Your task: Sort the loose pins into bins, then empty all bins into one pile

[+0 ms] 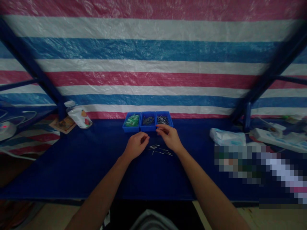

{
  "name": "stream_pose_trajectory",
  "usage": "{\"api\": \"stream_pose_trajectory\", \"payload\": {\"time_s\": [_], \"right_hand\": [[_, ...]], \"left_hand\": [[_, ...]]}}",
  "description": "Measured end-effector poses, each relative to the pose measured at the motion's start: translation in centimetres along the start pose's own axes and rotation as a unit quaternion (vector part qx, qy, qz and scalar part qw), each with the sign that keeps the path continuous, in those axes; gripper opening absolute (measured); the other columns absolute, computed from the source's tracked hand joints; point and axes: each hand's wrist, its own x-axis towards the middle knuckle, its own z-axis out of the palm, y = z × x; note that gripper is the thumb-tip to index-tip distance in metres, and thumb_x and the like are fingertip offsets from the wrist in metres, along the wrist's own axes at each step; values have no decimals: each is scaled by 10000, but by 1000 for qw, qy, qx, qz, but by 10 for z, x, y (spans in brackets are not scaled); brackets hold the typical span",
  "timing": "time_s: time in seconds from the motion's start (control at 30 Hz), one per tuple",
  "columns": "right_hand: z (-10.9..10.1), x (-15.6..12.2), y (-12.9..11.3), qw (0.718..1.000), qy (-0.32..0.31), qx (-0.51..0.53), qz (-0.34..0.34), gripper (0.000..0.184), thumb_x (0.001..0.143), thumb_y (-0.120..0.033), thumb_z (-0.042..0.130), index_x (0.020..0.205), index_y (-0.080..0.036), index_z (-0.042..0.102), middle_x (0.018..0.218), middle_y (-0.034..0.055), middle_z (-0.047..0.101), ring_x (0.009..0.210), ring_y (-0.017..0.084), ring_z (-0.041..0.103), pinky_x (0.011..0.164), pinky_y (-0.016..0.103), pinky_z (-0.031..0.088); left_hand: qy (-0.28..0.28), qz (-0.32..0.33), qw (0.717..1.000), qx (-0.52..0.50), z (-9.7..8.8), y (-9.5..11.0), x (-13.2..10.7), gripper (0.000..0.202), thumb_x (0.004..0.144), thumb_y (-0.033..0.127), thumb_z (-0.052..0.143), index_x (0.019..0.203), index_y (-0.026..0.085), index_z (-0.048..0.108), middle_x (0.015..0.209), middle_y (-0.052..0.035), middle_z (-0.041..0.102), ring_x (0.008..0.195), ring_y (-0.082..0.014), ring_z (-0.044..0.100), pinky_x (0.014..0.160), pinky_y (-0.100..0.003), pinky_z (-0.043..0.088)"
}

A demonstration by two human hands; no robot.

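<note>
Three small blue trays stand side by side at the back of the blue table. The left tray (131, 122) holds green plastic pieces, the middle tray (148, 121) and the right tray (164, 120) hold dark metal screws or nails. Several loose screws (160, 149) lie on the table between my hands. My left hand (136, 145) is curled, its fingers pinched together near the screws; what it holds is too small to name. My right hand (169, 135) is just in front of the right tray, fingertips pinched, possibly on a screw.
A plastic bottle (78, 115) lies on its side at the back left beside a card. At the right are a white packet (227, 136) and a power strip (275, 137). Blue frame posts rise at both back corners; a striped tarp hangs behind.
</note>
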Motion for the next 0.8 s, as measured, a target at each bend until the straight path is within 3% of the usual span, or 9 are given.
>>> {"api": "stream_pose_trajectory", "payload": {"time_s": [0.23,0.37,0.53,0.7,0.8], "right_hand": [[-12,4,-20,959,41,245,139,416,604,-492,833,852,-201,669,836,32,745,658,139,673,712,303,543],[-20,6,-21,935,72,289,194,406,607,-529,825,699,-208,594,628,-6,660,577,122,610,592,254,503],[-22,9,-12,928,97,254,254,399,684,-476,762,577,-214,481,444,-50,487,436,90,470,451,225,369],[-21,10,-7,942,83,177,272,340,792,-528,651,841,-193,614,666,-1,669,456,91,534,436,217,330],[-26,9,-4,979,39,-8,202,311,842,-499,591,845,-193,644,724,12,696,482,100,545,480,234,370]], "left_hand": [[-11,-6,1000,1,0,0,0,157,925,266,545,816,198,636,672,19,598,611,-132,556,609,-262,412],[-14,-8,1000,5,1,-2,-1,160,926,274,543,824,197,639,675,16,609,610,-133,559,613,-264,415],[-36,-15,999,11,1,-2,-1,159,923,277,551,824,197,647,692,12,625,623,-140,569,621,-271,416],[-44,-13,999,11,2,-2,-1,160,923,274,549,823,196,647,689,13,619,623,-140,568,624,-271,416],[-48,-16,999,8,1,-1,-1,151,920,270,554,830,199,651,694,12,623,630,-143,573,625,-275,424]]}}
